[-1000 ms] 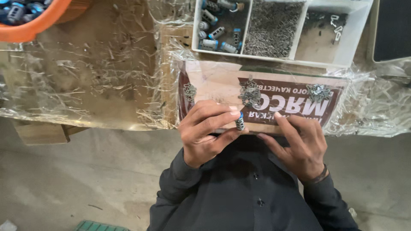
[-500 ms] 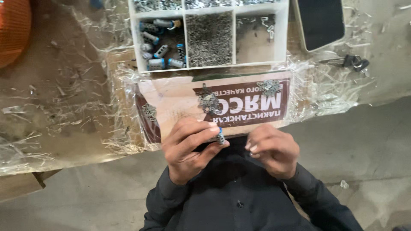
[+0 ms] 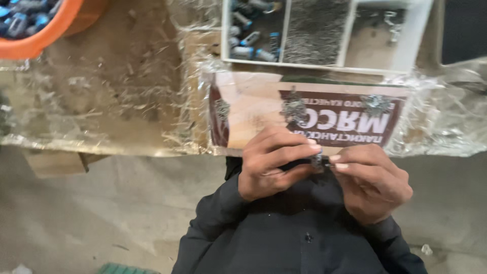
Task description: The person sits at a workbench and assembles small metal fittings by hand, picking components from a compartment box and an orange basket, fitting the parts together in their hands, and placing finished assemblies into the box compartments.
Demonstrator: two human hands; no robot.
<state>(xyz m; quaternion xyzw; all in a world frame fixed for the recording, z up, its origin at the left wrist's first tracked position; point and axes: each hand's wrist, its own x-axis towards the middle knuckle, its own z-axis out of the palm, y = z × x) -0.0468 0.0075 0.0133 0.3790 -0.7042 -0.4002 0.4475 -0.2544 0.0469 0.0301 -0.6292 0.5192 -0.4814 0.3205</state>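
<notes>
Hands are seen from above, held close together at the near edge of a workbench, over a dark buttoned shirt. A small metal part (image 3: 317, 162), dull grey and slightly blurred, is pinched between the fingertips of the left hand (image 3: 271, 162) and the right hand (image 3: 373, 182); its exact shape cannot be made out. The left hand is curled around it from one side, and the right hand's thumb and forefinger are pressed against it from the other. Just beyond the hands, a brown and cream printed card (image 3: 253, 111) is laid flat under clear plastic sheeting (image 3: 101, 111), and three small clusters of metal bits (image 3: 294, 107) are spread across the card, well apart from one another. At the far edge of the bench, a white divided tray (image 3: 416, 35) is placed, with blue-tipped cylinders (image 3: 248, 45) in one compartment and a heap of fine grey pins (image 3: 314, 30) in the middle one. An orange bowl (image 3: 45, 30) is cut off at the far corner on the left hand's side. Bare room is left on the bench between bowl and card. Below the bench edge, a grey concrete floor (image 3: 101, 218) is shown.
</notes>
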